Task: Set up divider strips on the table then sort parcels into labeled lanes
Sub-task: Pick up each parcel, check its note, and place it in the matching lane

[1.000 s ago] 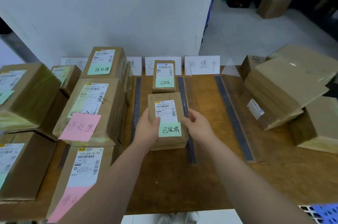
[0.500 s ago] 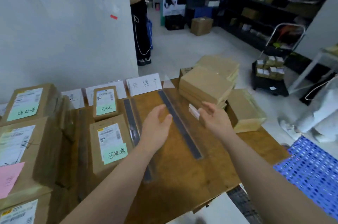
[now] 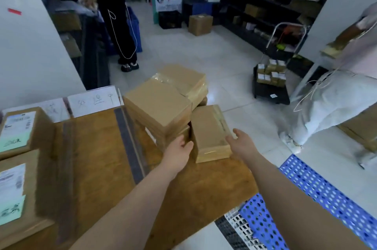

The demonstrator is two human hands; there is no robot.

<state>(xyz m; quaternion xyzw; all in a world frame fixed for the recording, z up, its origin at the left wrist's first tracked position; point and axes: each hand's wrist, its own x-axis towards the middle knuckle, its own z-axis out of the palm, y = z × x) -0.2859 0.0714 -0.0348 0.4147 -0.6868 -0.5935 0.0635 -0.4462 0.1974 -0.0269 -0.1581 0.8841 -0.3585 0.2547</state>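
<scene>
Hands flank a brown parcel on the table — left hand and right hand both spread, empty.

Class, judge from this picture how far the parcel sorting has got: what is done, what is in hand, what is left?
Done: divider strips lie on the table, and labelled parcels fill a lane. In hand: both hands, left and right, open, reach either side of the near parcel. Left: that parcel and the unsorted pile behind it.

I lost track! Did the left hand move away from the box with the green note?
Yes. The left hand let go of that box and went right, across the dark strip, to the unsorted pile.
</scene>
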